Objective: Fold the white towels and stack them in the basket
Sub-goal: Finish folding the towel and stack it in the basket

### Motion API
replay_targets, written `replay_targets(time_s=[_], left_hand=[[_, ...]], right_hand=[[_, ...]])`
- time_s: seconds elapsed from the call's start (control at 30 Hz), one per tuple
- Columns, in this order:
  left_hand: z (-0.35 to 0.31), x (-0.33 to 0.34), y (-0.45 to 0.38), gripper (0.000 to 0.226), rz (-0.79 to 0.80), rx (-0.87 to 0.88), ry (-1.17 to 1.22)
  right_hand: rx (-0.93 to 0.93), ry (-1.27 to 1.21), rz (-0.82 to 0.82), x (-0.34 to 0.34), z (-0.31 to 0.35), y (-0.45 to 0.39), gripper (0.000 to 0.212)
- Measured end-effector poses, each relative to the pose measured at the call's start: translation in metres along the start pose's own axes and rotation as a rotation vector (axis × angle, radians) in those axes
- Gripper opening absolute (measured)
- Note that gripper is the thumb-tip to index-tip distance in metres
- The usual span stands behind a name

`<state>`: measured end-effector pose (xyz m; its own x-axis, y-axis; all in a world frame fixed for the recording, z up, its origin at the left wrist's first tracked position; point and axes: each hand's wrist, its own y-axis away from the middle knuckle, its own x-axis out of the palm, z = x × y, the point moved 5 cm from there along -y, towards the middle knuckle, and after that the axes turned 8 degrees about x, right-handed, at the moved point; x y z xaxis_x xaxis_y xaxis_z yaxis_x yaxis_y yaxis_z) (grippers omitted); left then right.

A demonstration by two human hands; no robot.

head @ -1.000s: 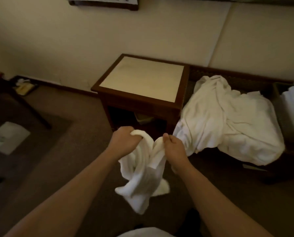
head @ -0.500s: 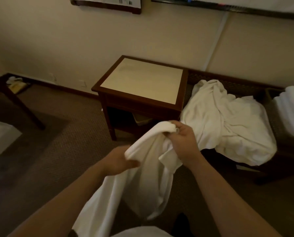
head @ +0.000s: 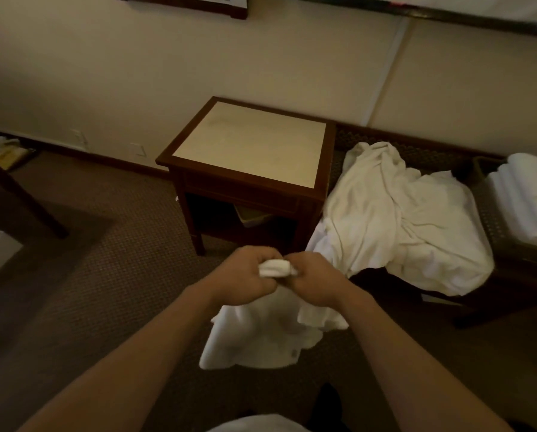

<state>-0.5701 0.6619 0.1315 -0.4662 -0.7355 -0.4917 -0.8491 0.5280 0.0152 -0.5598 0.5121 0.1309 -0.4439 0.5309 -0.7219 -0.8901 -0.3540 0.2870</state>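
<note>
Gripping one white towel (head: 261, 332) by its bunched top edge, the left hand (head: 245, 272) and right hand (head: 315, 280) sit knuckle to knuckle, fingers curled tight on the cloth, in front of the wooden side table (head: 248, 145); the rest hangs below them. Right of that table, a heap of unfolded towels (head: 401, 219) sprawls over a dark bench (head: 416, 151), and farther right a basket (head: 491, 219) holds folded towels (head: 529, 201)
</note>
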Motion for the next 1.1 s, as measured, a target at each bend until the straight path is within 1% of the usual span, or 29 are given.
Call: replay_targets(time_s=[0.03, 0.1, 0.13, 0.17, 0.23, 0.27, 0.3, 0.33, 0.37, 0.4, 0.43, 0.47, 0.5, 0.53, 0.57, 0.6, 0.63, 0.67, 0.7, 0.73, 0.77, 0.83, 0.87, 0.9, 0.93, 1.0, 1.1], left_hand=[[0.003, -0.005, 0.001, 0.03, -0.028, -0.001, 0.004], [0.022, -0.007, 0.011, 0.026, -0.01, -0.062, -0.084], [0.04, -0.003, 0.019, 0.022, 0.035, -0.121, -0.145], [0.061, 0.004, 0.031, 0.02, 0.113, -0.201, -0.202], [0.1, 0.019, 0.059, 0.029, 0.28, -0.376, -0.321], [0.114, 0.021, 0.069, 0.033, 0.277, -0.442, -0.359], [0.122, 0.019, 0.075, 0.033, 0.21, -0.471, -0.347], [0.122, 0.014, 0.075, 0.027, 0.105, -0.464, -0.309], [0.115, 0.009, 0.073, 0.019, -0.02, -0.437, -0.238], [0.105, 0.005, 0.067, 0.021, -0.123, -0.396, -0.152], [0.092, 0.003, 0.06, 0.037, -0.17, -0.372, -0.062], [0.076, 0.005, 0.053, 0.057, -0.167, -0.336, 0.043], [0.058, 0.007, 0.045, 0.073, -0.128, -0.29, 0.127], [0.04, 0.012, 0.037, 0.083, -0.066, -0.232, 0.172], [0.025, 0.017, 0.031, 0.086, 0.003, -0.183, 0.188], [0.015, 0.023, 0.025, 0.08, 0.064, -0.14, 0.197], [0.011, 0.028, 0.02, 0.065, 0.111, -0.124, 0.191], [0.009, 0.029, 0.016, 0.045, 0.131, -0.129, 0.193], [0.007, 0.028, 0.014, 0.028, 0.126, -0.141, 0.201], [0.008, 0.024, 0.013, 0.02, 0.097, -0.152, 0.204], [0.011, 0.016, 0.013, 0.017, 0.048, -0.165, 0.194], [0.019, 0.001, 0.016, 0.014, -0.068, -0.224, 0.181], [0.025, -0.004, 0.018, 0.015, -0.104, -0.268, 0.187], [0.032, -0.006, 0.021, 0.016, -0.126, -0.314, 0.195], [0.035, -0.006, 0.023, 0.016, -0.147, -0.355, 0.199], [0.045, -0.003, 0.028, 0.014, -0.214, -0.434, 0.234], [0.057, -0.001, 0.033, 0.012, -0.371, -0.555, 0.377]], right_hand=[[0.004, -0.1, -0.049, -0.012, 0.0, 0.002, 0.005], [-0.015, -0.265, -0.123, -0.036, 0.002, 0.009, 0.018], [-0.023, -0.348, -0.149, -0.046, 0.002, 0.013, 0.02], [-0.016, -0.424, -0.189, -0.055, 0.002, 0.016, 0.021], [0.026, -0.614, -0.309, -0.07, -0.003, 0.02, 0.022], [0.071, -0.677, -0.362, -0.073, -0.009, 0.02, 0.02], [0.127, -0.672, -0.405, -0.075, -0.017, 0.02, 0.016], [0.2, -0.607, -0.412, -0.076, -0.023, 0.021, 0.016], [0.278, -0.497, -0.381, -0.072, -0.031, 0.02, 0.031], [0.336, -0.424, -0.318, -0.064, -0.035, 0.022, 0.048], [0.35, -0.409, -0.249, -0.053, -0.034, 0.023, 0.06], [0.332, -0.455, -0.182, -0.041, -0.03, 0.026, 0.067], [0.288, -0.532, -0.11, -0.029, -0.021, 0.028, 0.07], [0.235, -0.629, -0.025, -0.017, -0.012, 0.029, 0.072], [0.173, -0.721, 0.062, -0.006, -0.001, 0.028, 0.072], [0.109, -0.8, 0.126, 0.001, 0.008, 0.028, 0.071], [0.066, -0.857, 0.162, 0.006, 0.013, 0.027, 0.069], [0.039, -0.891, 0.175, 0.005, 0.018, 0.027, 0.066], [0.031, -0.881, 0.159, 0.001, 0.018, 0.027, 0.061], [0.034, -0.819, 0.117, -0.005, 0.014, 0.028, 0.057], [0.05, -0.677, 0.057, -0.011, 0.006, 0.028, 0.051], [0.148, -0.254, -0.023, -0.017, -0.018, 0.031, 0.034], [0.216, -0.095, -0.029, -0.015, -0.031, 0.033, 0.022], [0.266, -0.022, -0.029, -0.011, -0.041, 0.035, 0.014], [0.293, -0.012, -0.035, -0.004, -0.049, 0.036, 0.011], [0.305, -0.058, -0.115, 0.007, -0.055, 0.036, 0.015], [0.328, -0.069, -0.381, 0.012, -0.052, 0.039, 0.017]])
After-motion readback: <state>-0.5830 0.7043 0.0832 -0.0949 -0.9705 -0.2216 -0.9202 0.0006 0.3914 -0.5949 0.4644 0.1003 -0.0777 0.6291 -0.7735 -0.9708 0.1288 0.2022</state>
